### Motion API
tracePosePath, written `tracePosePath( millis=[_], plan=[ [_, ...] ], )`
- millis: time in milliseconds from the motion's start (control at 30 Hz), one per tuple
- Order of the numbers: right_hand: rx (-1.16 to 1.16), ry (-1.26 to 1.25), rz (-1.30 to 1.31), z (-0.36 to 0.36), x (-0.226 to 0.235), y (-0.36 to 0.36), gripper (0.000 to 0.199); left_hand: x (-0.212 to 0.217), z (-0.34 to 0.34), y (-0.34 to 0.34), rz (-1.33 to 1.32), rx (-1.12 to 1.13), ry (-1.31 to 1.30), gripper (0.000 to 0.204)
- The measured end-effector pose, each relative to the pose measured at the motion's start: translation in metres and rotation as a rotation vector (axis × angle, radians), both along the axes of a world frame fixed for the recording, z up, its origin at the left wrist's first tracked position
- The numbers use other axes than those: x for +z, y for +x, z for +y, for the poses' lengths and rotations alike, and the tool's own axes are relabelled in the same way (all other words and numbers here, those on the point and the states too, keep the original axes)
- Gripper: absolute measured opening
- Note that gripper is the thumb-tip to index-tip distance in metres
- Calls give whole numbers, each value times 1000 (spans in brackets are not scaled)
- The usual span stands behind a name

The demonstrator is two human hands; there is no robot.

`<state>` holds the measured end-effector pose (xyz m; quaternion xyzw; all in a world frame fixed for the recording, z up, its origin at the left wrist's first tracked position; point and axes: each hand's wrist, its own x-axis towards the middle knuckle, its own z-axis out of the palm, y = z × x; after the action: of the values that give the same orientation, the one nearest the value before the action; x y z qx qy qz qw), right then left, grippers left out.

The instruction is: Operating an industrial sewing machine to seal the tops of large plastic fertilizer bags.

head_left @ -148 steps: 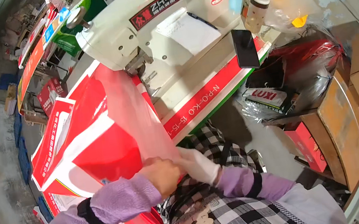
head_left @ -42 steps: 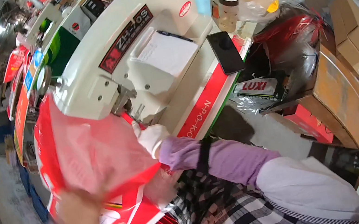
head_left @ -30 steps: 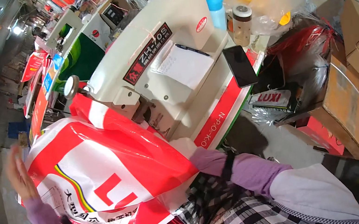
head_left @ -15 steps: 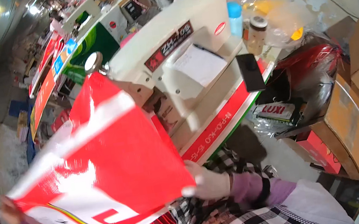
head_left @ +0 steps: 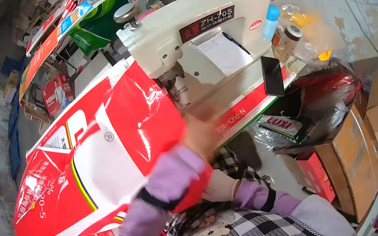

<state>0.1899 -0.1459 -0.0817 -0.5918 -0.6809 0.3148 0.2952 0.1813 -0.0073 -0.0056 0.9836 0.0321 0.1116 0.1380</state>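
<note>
Fingers of the left hand [head_left: 201,133] blurred beside the sewing machine [head_left: 197,42]; their grip could not be told. Half a second earlier the red sack [head_left: 102,161] was held up; now it lay flat below the machine, right hand hidden.

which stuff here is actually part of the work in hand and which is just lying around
In hand:
red and white sack
left hand, blurred, at the sack's edge
white sewing machine

Lying about:
black phone
blue-capped bottle
small brown jar
cardboard boxes
</note>
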Motion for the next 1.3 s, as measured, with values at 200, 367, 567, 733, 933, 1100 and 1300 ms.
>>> tracePosePath(
  millis=[200, 367, 567, 733, 933, 1100, 1300],
  plan=[
    [-296, 110, 327, -12, 3, 14, 35, -34, 108, -50, 199, 300, -52, 37],
    [-261, 173, 278, -16, 13, 14, 45, -70, 127, -16, -353, 405, -319, 42],
    [-155, 200, 149, -3, 61, 7, 44, -135, 111, -1, -174, 682, -94, 47],
    [-232, 71, 80, -17, 9, 20, 38, -121, 8, -46, -29, 415, -186, 48],
    [-304, -137, 407, -27, -14, 50, 32, 66, -48, -182, -1, 464, 55, 34],
    [-299, -15, 515, 24, -19, 64, 33, 119, 23, -293, 300, 987, 539, 87],
    [-328, -54, 481, 10, -9, 23, 38, -30, 117, -487, 388, 898, 360, 69]
  ],
)
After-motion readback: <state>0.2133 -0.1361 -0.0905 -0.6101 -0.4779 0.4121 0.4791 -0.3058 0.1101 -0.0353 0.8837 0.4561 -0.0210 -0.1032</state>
